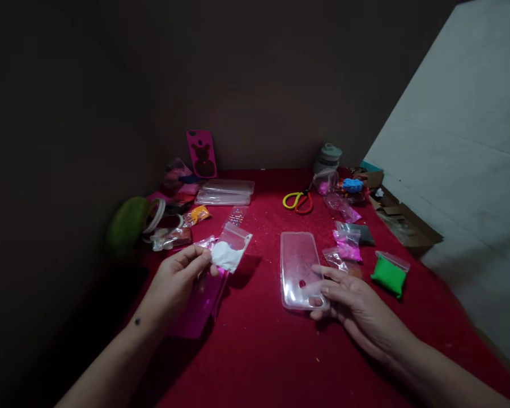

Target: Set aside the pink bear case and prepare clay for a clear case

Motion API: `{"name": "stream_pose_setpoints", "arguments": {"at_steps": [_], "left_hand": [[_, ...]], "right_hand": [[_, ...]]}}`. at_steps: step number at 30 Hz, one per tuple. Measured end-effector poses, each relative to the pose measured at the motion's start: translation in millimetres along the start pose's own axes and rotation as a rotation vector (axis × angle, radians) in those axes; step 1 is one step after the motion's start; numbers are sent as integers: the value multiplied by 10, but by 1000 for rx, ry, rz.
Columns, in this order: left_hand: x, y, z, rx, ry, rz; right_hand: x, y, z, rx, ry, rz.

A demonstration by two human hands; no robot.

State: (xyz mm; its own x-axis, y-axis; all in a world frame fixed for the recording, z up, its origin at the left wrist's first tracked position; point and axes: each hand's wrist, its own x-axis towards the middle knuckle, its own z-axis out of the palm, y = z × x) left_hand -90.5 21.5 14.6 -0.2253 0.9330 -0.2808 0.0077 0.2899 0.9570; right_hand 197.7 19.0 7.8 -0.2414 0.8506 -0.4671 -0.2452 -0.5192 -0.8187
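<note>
Clear plastic shows first in the head view: a see-through phone case [297, 255], gripped by its near right corner in the right hand [365, 306]. Its long axis runs away from the person, far end leaning slightly left, cut-outs at the near end beside the fingers. Dim light makes it hard to say whether the case rests on the red cloth [259, 357] or is lifted a little.

Left of the case, the left hand [182, 277] pinches a small bag of white material [226, 258] by its near left side, so the bag reaches out toward the case. Bare cloth separates them. Scissors [298, 203] lie beyond the case, a green packet [389, 275] sits to its right, and pink sheets [195, 314] lie below the left hand; the nearer cloth offers wide room.
</note>
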Motion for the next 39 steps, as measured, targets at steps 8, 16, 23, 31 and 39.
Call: {"name": "stream_pose_setpoints", "arguments": {"at_steps": [8,16,23,31,39], "left_hand": [[-49,-70,172,-117,-109,22],[-88,-83,188,-178,-174,17],[-232,76,434,-134,-315,-32],[-264,233,783,31,-434,-14],[-172,59,914,40,-457,-91]], "right_hand": [[-59,154,-27,-107,-185,37],[-52,72,-59,-862,-104,-286],[75,-194,183,-485,-192,-119],[207,-82,245,-361,-163,-196],[301,-26,112,-296,-181,-263]]}}
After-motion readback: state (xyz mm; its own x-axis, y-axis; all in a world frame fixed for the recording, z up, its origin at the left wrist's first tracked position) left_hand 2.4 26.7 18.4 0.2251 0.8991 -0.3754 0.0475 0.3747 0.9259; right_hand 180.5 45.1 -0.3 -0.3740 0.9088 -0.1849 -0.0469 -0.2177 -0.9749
